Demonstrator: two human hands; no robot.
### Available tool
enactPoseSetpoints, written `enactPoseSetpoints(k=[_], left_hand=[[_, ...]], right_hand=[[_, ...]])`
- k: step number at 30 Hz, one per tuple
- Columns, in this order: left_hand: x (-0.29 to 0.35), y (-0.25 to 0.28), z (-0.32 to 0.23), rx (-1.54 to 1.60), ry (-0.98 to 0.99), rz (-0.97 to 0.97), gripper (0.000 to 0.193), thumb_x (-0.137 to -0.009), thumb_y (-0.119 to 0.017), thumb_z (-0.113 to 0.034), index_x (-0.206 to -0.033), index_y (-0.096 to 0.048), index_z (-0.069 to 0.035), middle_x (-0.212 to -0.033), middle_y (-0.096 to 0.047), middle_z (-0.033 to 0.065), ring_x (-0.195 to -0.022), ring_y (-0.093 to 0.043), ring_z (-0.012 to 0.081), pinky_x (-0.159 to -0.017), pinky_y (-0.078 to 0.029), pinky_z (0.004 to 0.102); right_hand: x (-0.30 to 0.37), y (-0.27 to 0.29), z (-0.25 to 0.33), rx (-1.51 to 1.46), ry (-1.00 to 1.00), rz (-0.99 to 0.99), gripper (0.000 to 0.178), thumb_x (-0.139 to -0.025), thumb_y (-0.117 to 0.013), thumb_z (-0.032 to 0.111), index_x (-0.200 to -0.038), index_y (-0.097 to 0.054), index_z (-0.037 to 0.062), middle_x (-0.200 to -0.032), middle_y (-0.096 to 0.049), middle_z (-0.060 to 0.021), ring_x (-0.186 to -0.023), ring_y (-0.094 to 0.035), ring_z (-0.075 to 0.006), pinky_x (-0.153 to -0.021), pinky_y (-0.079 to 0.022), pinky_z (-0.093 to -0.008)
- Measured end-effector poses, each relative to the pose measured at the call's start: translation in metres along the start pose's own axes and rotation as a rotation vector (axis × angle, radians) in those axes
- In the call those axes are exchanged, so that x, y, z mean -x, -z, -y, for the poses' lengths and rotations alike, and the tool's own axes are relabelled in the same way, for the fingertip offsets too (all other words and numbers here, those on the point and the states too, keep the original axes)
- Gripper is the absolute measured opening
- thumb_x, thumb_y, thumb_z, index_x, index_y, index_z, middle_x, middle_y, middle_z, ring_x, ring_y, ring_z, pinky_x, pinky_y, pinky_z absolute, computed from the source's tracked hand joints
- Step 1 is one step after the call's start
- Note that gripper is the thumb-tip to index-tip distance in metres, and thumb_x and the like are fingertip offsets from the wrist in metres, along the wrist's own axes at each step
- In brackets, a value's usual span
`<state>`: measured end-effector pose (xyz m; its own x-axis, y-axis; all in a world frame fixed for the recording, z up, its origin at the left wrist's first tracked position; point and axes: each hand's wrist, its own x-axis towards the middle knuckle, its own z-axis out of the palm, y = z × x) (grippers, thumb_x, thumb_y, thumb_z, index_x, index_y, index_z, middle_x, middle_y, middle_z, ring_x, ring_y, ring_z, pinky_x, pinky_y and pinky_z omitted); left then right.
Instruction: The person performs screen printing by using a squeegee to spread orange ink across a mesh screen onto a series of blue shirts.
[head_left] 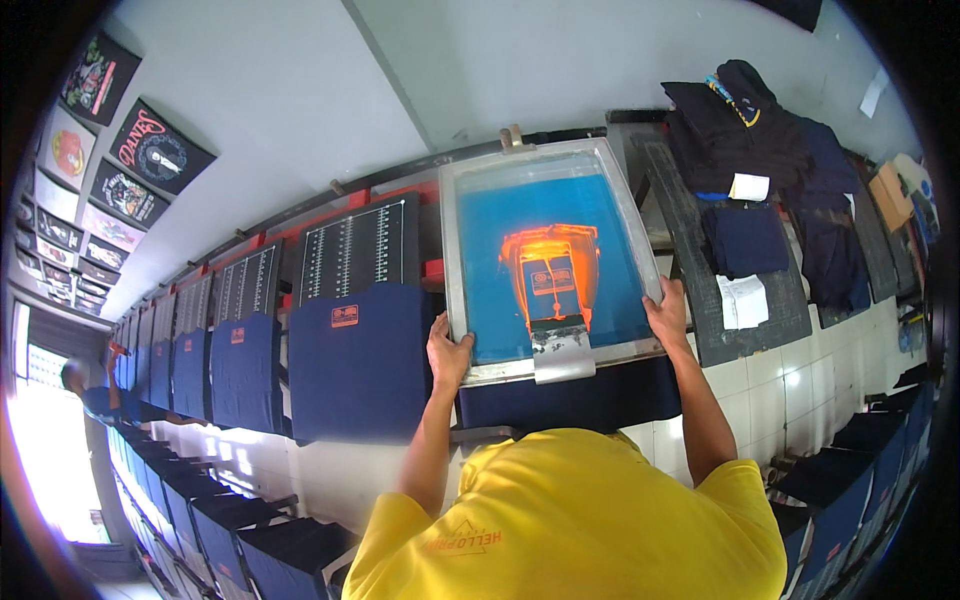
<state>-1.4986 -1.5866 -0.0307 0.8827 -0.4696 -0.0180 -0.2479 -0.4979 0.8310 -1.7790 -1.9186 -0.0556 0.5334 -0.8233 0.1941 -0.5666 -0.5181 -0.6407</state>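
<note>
A screen printing frame point(618, 190) with blue mesh lies in front of me over a printing board. My left hand point(449, 352) grips its lower left corner, and my right hand point(666, 312) holds the right side near the lower corner. Bright orange ink point(583, 262) is smeared around a small stencil design in the middle of the mesh. A squeegee with a metal handle point(562, 355) rests on the mesh at the near edge, its handle overhanging the frame. Under the frame a navy T-shirt point(570, 402) hangs toward me. Whether the frame touches the shirt is hidden.
Left of the frame, a row of boards with printed rulers point(350, 245) bears navy shirts point(355, 370) with small orange prints. Folded dark garments point(745, 240) and white papers point(742, 302) lie at right. Another person point(105, 400) stands far left. More shirt-covered boards point(235, 525) line the lower left.
</note>
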Motion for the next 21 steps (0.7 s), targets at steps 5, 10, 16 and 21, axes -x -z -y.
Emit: enactPoseSetpoints(k=[5,10,16,21], left_hand=[[-0.005,-0.006,0.032,-0.007,0.007,0.012,0.062,-0.078,-0.075,-0.010,-0.133,-0.055,0.011,-0.139,-0.056,0.0281,-0.137,-0.049,0.0355,-0.117,-0.034,0.0375],[0.003,-0.005,0.014,-0.085,-0.058,0.022,0.062,-0.080,-0.074,-0.011,-0.136,-0.054,0.008,-0.144,-0.052,0.0275,-0.144,-0.039,0.0366,-0.119,-0.030,0.0394],[-0.002,-0.006,0.011,-0.049,-0.034,0.023,0.060,-0.080,-0.074,-0.016,-0.134,-0.057,0.005,-0.141,-0.055,0.0268,-0.140,-0.044,0.0385,-0.117,-0.034,0.0415],[0.004,-0.012,0.006,-0.012,-0.007,-0.157,0.058,-0.084,-0.071,-0.019,-0.133,-0.057,0.009,-0.142,-0.055,0.0234,-0.142,-0.043,0.0357,-0.119,-0.031,0.0387]], right_hand=[[0.002,-0.005,0.010,0.030,-0.010,-0.017,0.056,-0.080,-0.076,0.010,-0.129,-0.055,-0.0075,-0.112,-0.056,-0.0234,-0.107,-0.056,-0.0422,-0.094,-0.047,-0.0474],[0.001,-0.008,0.003,0.065,0.031,-0.049,0.053,-0.082,-0.076,0.013,-0.128,-0.056,-0.0072,-0.110,-0.057,-0.0242,-0.108,-0.055,-0.0427,-0.095,-0.046,-0.0490],[-0.004,-0.009,0.001,0.115,0.016,-0.030,0.053,-0.086,-0.073,0.022,-0.128,-0.057,-0.0058,-0.118,-0.058,-0.0253,-0.111,-0.054,-0.0440,-0.098,-0.044,-0.0501],[-0.003,-0.009,0.007,0.050,0.093,-0.158,0.048,-0.089,-0.069,0.020,-0.130,-0.057,-0.0027,-0.124,-0.057,-0.0232,-0.116,-0.053,-0.0428,-0.100,-0.043,-0.0498]])
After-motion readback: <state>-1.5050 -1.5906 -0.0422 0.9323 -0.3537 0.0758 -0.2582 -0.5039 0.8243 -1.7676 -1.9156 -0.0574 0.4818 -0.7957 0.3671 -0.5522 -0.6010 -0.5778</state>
